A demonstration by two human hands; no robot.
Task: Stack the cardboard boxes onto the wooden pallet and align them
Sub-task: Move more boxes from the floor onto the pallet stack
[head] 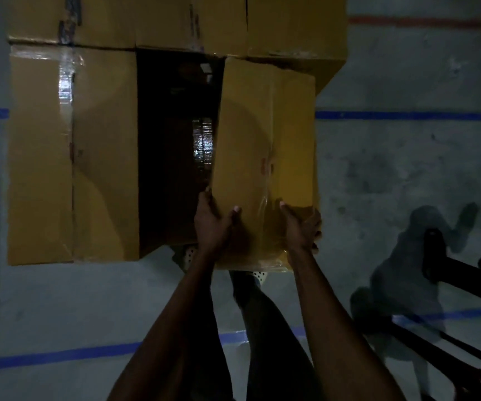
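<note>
A tilted cardboard box [265,146] is held at its near end, the grip of the left hand [213,224] and right hand [303,227] curled round its near corners. It is positioned at the right edge of the stacked boxes [71,151], beside a dark gap [172,169].

The left forearm [175,328] and right forearm [334,314] stretched from the near edge toward the far side, bare and almost parallel. The left hand [212,224] gripped the near left corner of a cardboard box [262,146], thumb on top, fingers down its left side. The right hand [301,227] gripped the near right corner, thumb on top, fingers curled round the right edge.
</note>
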